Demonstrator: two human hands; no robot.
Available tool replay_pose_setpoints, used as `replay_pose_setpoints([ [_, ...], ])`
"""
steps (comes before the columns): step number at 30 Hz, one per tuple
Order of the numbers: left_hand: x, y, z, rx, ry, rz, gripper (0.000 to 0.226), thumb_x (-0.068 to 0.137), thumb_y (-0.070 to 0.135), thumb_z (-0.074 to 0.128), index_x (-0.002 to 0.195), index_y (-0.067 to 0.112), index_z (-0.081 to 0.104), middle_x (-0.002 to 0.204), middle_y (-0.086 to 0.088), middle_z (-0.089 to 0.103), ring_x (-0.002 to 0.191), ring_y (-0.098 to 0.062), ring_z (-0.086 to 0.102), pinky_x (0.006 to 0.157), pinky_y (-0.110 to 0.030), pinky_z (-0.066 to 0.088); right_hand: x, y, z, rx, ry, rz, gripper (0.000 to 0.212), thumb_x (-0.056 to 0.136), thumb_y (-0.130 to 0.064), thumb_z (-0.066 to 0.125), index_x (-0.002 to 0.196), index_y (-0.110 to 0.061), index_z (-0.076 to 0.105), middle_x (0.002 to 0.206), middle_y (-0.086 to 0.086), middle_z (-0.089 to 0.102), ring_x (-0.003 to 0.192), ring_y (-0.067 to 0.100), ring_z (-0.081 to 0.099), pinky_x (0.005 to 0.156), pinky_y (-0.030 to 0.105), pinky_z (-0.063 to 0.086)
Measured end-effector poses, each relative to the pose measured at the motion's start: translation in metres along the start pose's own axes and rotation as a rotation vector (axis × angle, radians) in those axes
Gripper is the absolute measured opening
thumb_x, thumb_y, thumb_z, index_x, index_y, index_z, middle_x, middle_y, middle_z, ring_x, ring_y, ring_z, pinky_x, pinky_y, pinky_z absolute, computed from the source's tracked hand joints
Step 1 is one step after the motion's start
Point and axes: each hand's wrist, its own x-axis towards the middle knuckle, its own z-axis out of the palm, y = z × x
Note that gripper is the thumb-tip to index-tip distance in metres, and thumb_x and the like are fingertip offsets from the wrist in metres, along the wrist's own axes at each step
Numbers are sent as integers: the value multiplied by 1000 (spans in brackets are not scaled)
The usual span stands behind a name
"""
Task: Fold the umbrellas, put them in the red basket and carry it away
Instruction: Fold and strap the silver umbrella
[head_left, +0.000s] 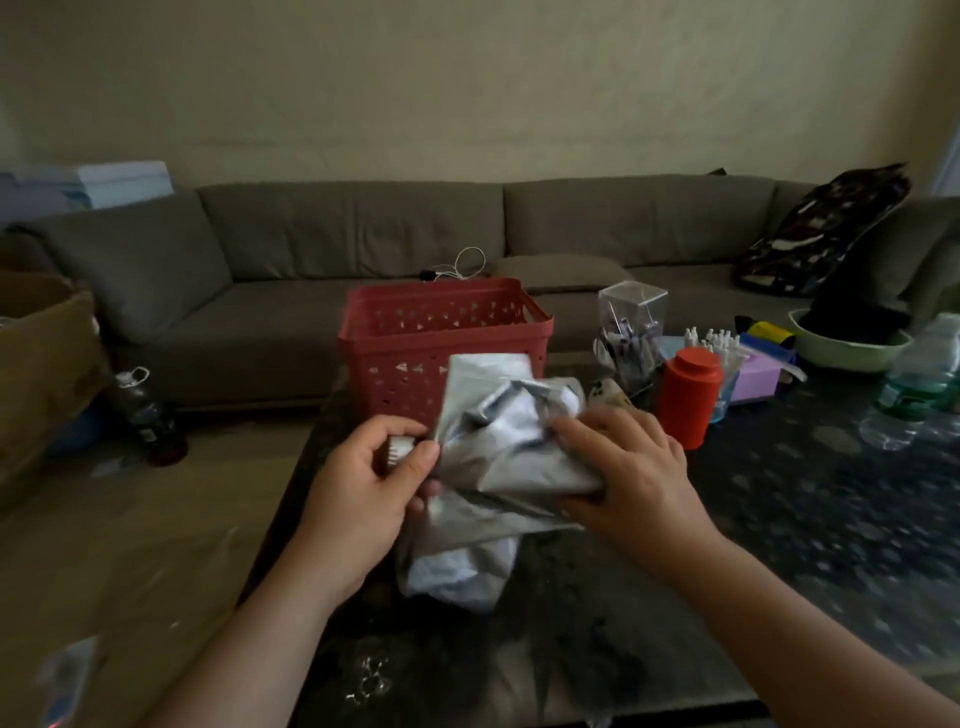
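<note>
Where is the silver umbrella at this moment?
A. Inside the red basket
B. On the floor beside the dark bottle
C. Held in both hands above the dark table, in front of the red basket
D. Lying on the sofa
C: the left hand grips its white handle end and the right hand holds the silver umbrella fabric, in front of the red basket.

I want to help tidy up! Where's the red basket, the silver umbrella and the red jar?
red basket (363, 332): head view, on its left rim.
silver umbrella (498, 447): head view, on the crumpled canopy between the hands.
red jar (688, 400): head view, on its front side.
</note>
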Motion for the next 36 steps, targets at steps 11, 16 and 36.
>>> replay_pose_setpoints([
  [11,-6,-3,-9,459,258,469,36,74,8,93,100,28,79,107,7,60,88,-1,62,85,-19,56,11,-49,14,854,-16,538,20,93,-19,76,104,-34,74,81,-3,73,67,8,66,67,33,60],
  [16,-10,-3,-5,509,312,485,40,70,4,96,103,22,81,105,1,56,83,3,58,87,0,41,17,-63,3,914,165,539,24,94,-10,68,94,-33,74,75,0,70,58,9,58,55,26,52],
  [36,-45,-6,40,552,-128,747,29,83,-6,76,96,20,81,148,0,57,139,-14,56,111,-29,50,15,-66,-5,2036,-283,895,74,90,-63,61,141,-11,66,144,18,63,139,37,56,122,52,36],
])
